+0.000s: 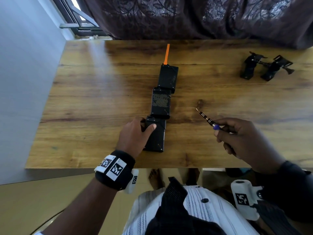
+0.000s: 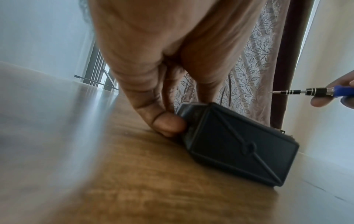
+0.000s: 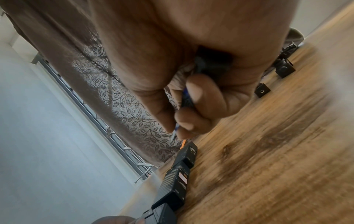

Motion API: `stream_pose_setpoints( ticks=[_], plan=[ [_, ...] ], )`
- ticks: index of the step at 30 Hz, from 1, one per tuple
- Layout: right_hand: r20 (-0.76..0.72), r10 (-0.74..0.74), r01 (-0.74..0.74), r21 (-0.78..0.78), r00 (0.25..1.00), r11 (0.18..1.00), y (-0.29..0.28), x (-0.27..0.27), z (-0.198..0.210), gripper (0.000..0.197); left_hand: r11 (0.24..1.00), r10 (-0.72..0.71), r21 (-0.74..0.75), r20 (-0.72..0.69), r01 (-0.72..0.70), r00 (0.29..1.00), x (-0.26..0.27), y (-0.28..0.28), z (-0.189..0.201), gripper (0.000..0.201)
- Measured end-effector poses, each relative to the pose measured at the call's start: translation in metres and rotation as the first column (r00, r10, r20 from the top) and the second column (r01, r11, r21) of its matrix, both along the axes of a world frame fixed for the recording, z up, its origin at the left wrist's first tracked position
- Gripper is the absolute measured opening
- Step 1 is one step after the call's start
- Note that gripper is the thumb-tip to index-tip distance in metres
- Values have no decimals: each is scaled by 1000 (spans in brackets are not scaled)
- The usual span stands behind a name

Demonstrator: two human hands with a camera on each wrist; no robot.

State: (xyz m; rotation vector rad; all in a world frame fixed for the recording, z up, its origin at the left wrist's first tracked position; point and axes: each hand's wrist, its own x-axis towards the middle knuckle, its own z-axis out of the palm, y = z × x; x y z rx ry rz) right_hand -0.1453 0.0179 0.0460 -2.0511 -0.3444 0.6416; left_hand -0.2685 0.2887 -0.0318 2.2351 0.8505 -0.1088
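Wood-grain table [image 1: 84, 99] fills the space in front of the person, with a dark leaf-patterned curtain [image 1: 186, 17] hanging behind its far edge. Three black boxes lie end to end down the middle, running away from the person. The far box [image 1: 168, 76] has an orange strip [image 1: 166, 54] sticking out beyond it, and the middle box [image 1: 160, 102] comes next. The nearest box [image 1: 157, 138] lies flat near the table's front edge.

The left hand [image 1: 133, 134] grips that nearest box at its far left corner, with the thumb laid over the top face and the fingers curled against the side. The right hand [image 1: 240, 138] pinches the blue handle of a small screwdriver [image 1: 207, 118] between thumb and fingertips. It holds the tool off the table, well to the right of the boxes, with the tip pointing away and to the left. A pair of black brackets [image 1: 265, 67] lies at the far right.

To my eye this is the set-up step: the box is steadied and the driver is on its way to a screw, not yet touching anything. Next, the tip has to swing across to the box and seat squarely in a screw head. I cannot tell which screw is meant. Meanwhile the left hand needs to keep the box from sliding or twisting against the middle box.
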Motion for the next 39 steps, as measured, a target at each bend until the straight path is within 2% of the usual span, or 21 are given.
stream_pose_setpoints(
  ticks=[4,7,10,12,14,17,20,23,28,33,36,39],
  plan=[
    [-15,13,-13,0,1000,1000,-11,16,-5,16,999,19,44,-53,-17,998,2,-6,7,42],
    [-66,-60,61,18,996,998,-26,36,-13,14,995,55,88,-79,-48,995,2,-10,25,46],
    [-118,-145,144,-10,982,989,-42,62,-25,12,973,92,216,-35,-83,995,10,-18,48,48],
    [-106,-201,198,-43,974,979,-52,83,-34,11,966,70,249,30,-75,997,26,-31,63,44],
    [-60,-246,240,-93,967,966,-59,103,-43,7,976,9,217,90,-28,996,50,-49,71,36],
    [-12,-283,277,-159,959,947,-58,128,-51,6,989,-97,118,95,86,991,93,-85,70,28],
    [77,-205,219,-286,976,933,-54,144,-53,11,967,-222,137,60,213,973,133,-117,61,35],
    [129,-152,188,-348,980,919,-55,155,-53,13,941,-310,153,27,303,950,161,-137,56,40],
    [170,-52,127,-462,984,878,-57,164,-54,11,924,-351,143,-47,354,935,182,-146,49,41],
    [153,100,2,-555,983,832,-52,165,-58,18,906,-387,146,-99,398,917,195,-148,50,42],
    [173,135,-15,-563,976,826,-52,164,-58,23,893,-412,154,-103,424,905,208,-154,52,43],
    [138,58,24,-531,989,847,-72,171,-54,31,883,-429,173,-78,436,900,223,-163,51,42]
  ],
)
